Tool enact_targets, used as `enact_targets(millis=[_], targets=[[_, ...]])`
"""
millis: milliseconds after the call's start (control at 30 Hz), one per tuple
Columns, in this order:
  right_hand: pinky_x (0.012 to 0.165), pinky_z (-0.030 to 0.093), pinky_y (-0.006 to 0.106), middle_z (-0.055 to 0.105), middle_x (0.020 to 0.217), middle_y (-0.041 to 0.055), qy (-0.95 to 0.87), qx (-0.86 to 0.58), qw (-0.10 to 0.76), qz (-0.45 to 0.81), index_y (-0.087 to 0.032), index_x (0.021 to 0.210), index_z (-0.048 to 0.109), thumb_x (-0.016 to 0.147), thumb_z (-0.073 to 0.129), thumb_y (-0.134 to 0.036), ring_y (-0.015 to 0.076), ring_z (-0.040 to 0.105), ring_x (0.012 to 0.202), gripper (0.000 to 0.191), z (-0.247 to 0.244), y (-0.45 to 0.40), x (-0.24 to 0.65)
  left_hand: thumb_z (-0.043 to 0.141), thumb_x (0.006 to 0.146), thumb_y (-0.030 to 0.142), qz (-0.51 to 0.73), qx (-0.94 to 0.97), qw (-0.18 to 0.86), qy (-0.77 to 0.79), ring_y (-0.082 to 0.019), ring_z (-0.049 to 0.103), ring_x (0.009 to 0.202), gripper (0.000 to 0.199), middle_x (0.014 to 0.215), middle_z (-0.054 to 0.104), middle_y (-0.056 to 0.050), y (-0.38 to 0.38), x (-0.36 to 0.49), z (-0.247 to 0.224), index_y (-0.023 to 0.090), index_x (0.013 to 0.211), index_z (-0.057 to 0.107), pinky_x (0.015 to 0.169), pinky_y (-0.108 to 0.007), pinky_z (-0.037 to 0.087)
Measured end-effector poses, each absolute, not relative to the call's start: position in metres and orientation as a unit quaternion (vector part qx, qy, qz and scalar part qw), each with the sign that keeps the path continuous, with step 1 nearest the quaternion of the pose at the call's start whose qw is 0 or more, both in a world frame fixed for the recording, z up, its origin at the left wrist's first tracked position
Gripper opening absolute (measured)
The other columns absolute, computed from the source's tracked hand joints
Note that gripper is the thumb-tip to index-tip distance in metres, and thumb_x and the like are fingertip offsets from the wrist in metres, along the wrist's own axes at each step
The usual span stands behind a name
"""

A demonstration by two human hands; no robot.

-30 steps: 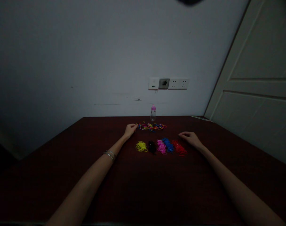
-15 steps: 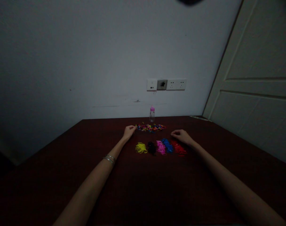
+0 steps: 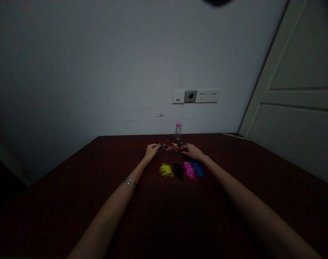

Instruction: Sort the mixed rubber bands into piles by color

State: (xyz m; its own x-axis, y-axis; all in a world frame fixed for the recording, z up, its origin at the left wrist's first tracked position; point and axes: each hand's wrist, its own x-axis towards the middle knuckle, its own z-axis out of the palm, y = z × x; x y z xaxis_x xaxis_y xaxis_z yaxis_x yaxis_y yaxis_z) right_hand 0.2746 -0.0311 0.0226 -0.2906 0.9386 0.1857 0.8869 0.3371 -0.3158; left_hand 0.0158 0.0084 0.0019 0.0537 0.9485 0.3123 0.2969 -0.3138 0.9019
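A mixed heap of small coloured rubber bands (image 3: 169,146) lies towards the far edge of the table. At its left end is my left hand (image 3: 152,150), thumb and fingers pinched together; whatever they hold is too small to make out. My right hand (image 3: 193,151) reaches to the heap's right end, fingers bent down and drawn in at the bands, their tips hard to see. Nearer me are sorted piles: yellow bands (image 3: 166,169), black bands (image 3: 178,170), pink bands (image 3: 189,170) and blue bands (image 3: 198,169). My right forearm mostly hides the red pile.
Behind the heap, close to the wall, stands a clear bottle with a pink cap (image 3: 178,131). Wall sockets (image 3: 207,96) sit above the dark red table (image 3: 164,216). A pale panelled door (image 3: 296,108) rises at the right.
My right hand has moved left and away from me, from above the red pile to the mixed heap. My left hand stays at the heap's left end. The view has shifted slightly.
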Motion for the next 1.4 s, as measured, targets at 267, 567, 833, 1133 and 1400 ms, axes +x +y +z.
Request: enact_targets(millis=[267,567,833,1133,1400], targets=[[0.072,0.043,0.025,0.066,0.102,0.0055,-0.800,-0.588,0.120,-0.019,-0.025,0.093,0.067,0.082,0.050,-0.029,0.0207,0.059,0.094,0.021,0.027,-0.036,0.262,0.054,0.070,0.047,0.483,0.658,0.321,0.481,-0.008,0.037,0.045,0.036,0.044,0.042,0.004,0.005,0.016,0.003,0.013,0.058,0.058,0.047,-0.021,0.027],[0.070,0.041,0.021,0.066,0.095,0.0050,-0.796,-0.589,0.140,0.005,-0.021,0.088,0.067,0.082,0.050,-0.025,0.0169,0.059,0.089,0.018,0.034,-0.043,0.262,0.054,0.070,0.039,0.489,0.644,0.335,0.484,-0.007,0.035,0.043,0.029,0.043,0.041,0.005,0.007,0.017,0.001,0.012,0.060,0.058,0.045,-0.020,0.025],[0.067,0.041,0.021,0.068,0.098,0.0034,-0.787,-0.584,0.198,0.024,-0.023,0.091,0.068,0.080,0.053,-0.028,0.0167,0.060,0.089,0.019,0.042,-0.047,0.274,0.056,0.069,0.038,0.495,0.635,0.343,0.484,-0.007,0.036,0.043,0.028,0.043,0.042,0.005,0.005,0.018,0.004,0.012,0.060,0.060,0.046,-0.021,0.026],[0.066,0.041,0.022,0.069,0.094,0.0039,-0.776,-0.601,0.189,0.004,-0.024,0.090,0.069,0.079,0.053,-0.028,0.0172,0.061,0.085,0.020,0.052,-0.050,0.277,0.055,0.069,0.040,0.494,0.643,0.337,0.479,-0.007,0.035,0.044,0.029,0.043,0.042,0.005,0.008,0.016,0.001,0.012,0.061,0.060,0.046,-0.021,0.026],[0.067,0.043,0.022,0.070,0.079,0.0030,-0.812,-0.517,0.246,0.110,-0.017,0.080,0.070,0.074,0.056,-0.022,0.0151,0.061,0.074,0.016,0.040,-0.056,0.271,0.056,0.068,0.042,0.499,0.638,0.340,0.478,-0.007,0.035,0.044,0.031,0.043,0.042,0.005,0.007,0.017,0.001,0.012,0.059,0.060,0.047,-0.021,0.026]])
